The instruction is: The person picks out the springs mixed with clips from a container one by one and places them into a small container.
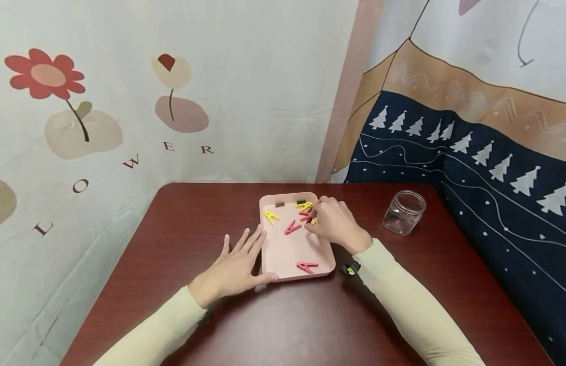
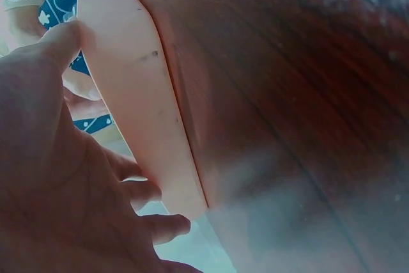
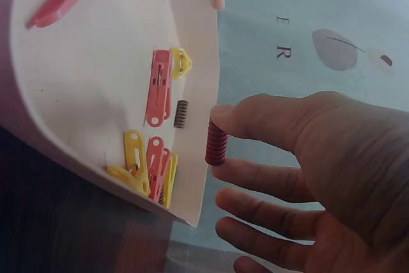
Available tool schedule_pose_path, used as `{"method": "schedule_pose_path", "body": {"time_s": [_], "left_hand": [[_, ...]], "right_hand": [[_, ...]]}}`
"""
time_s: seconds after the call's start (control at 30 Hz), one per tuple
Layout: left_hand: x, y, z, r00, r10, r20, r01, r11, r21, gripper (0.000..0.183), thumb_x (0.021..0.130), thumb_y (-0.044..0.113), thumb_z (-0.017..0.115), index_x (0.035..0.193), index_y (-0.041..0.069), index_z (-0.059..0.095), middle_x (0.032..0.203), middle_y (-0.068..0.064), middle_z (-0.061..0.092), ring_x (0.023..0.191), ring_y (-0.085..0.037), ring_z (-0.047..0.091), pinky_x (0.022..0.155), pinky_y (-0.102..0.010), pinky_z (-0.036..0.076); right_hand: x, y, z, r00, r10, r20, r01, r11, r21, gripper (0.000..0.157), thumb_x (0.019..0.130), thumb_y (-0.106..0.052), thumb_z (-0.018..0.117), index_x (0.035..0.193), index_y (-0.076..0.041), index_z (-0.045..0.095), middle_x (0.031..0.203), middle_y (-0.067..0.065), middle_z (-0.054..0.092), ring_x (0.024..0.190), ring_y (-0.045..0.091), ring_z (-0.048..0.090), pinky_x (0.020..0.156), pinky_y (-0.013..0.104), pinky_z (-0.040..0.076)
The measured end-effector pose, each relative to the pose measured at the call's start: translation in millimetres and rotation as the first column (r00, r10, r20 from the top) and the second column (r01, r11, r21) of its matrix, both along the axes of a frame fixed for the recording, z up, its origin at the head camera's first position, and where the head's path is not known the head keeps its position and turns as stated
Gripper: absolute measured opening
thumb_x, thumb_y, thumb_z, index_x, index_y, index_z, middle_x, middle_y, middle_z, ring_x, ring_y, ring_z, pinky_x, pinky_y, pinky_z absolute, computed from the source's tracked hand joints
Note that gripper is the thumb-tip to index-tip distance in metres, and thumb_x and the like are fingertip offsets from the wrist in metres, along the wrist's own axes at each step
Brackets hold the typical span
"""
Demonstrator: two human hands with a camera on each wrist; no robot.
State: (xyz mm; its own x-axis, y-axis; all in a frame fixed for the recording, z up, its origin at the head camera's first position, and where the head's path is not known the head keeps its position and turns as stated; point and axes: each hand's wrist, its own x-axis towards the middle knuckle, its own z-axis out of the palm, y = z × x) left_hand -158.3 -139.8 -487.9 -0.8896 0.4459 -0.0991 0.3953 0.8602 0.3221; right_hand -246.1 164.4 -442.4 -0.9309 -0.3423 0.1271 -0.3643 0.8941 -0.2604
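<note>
1. One dark red coil spring [image 3: 216, 143] lies in the right hand [image 1: 335, 223], its long axis spanning from thumb to index fingertip.
2. We find that hand over the right side of the pink tray [image 1: 285, 254] — nearer the spring than the left hand [image 1: 232, 272].
3. Our right grip is parted only the spring's length, pinching its ends.
4. Our left fingers are spread — holding nothing, thumb touching the tray's rim.
</note>
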Motion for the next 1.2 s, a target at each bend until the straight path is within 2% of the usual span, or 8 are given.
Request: {"method": "schedule_pose_path", "body": {"time_s": [0.3, 0.63, 1.0, 1.2], "left_hand": [[2.8, 0, 1.8, 1.000, 0.011, 0.026, -0.011, 1.000, 0.008, 0.122, 0.102, 0.085, 0.069, 0.189, 0.015, 0.018, 0.200, -0.004, 0.008, 0.185, -0.045, 0.012, 0.139, -0.088, 0.004], [1.6, 0, 4.0, 0.999, 0.009, 0.032, -0.010, 1.000, 0.017, 0.124, 0.101, 0.085, 0.071, 0.189, 0.015, 0.019, 0.200, -0.005, 0.008, 0.185, -0.045, 0.010, 0.140, -0.087, 0.003], [2.6, 0, 2.9, 1.000, 0.011, 0.019, -0.012, 1.000, 0.013, 0.123, 0.102, 0.084, 0.070, 0.189, 0.015, 0.019, 0.200, -0.005, 0.009, 0.185, -0.045, 0.011, 0.140, -0.087, 0.003], [3.6, 0, 2.6, 1.000, 0.010, 0.019, -0.010, 1.000, 0.013, 0.123, 0.102, 0.085, 0.069, 0.189, 0.015, 0.018, 0.200, -0.005, 0.008, 0.185, -0.046, 0.011, 0.140, -0.088, 0.003]], "right_hand": [[9.4, 10, 3.9, 0.999, 0.004, -0.033, -0.005, 1.000, -0.027, 0.030, 0.095, -0.036, 0.098, 0.111, -0.011, 0.090, 0.123, 0.013, 0.080, 0.117, 0.032, 0.070, 0.104, 0.052, 0.057], [19.3, 31, 3.2, 0.998, -0.051, -0.030, 0.048, 0.993, -0.111, 0.028, 0.096, -0.031, 0.097, 0.115, -0.011, 0.090, 0.126, 0.013, 0.080, 0.122, 0.035, 0.070, 0.113, 0.060, 0.056], [28.1, 56, 5.1, 0.994, -0.111, -0.024, 0.106, 0.983, -0.153, 0.031, 0.097, -0.031, 0.096, 0.119, -0.010, 0.089, 0.130, 0.016, 0.079, 0.126, 0.039, 0.069, 0.118, 0.066, 0.054], [31.1, 69, 6.3, 0.991, -0.128, -0.050, 0.118, 0.979, -0.167, 0.031, 0.098, -0.032, 0.095, 0.119, -0.010, 0.089, 0.129, 0.017, 0.079, 0.124, 0.041, 0.070, 0.115, 0.069, 0.055]]}}
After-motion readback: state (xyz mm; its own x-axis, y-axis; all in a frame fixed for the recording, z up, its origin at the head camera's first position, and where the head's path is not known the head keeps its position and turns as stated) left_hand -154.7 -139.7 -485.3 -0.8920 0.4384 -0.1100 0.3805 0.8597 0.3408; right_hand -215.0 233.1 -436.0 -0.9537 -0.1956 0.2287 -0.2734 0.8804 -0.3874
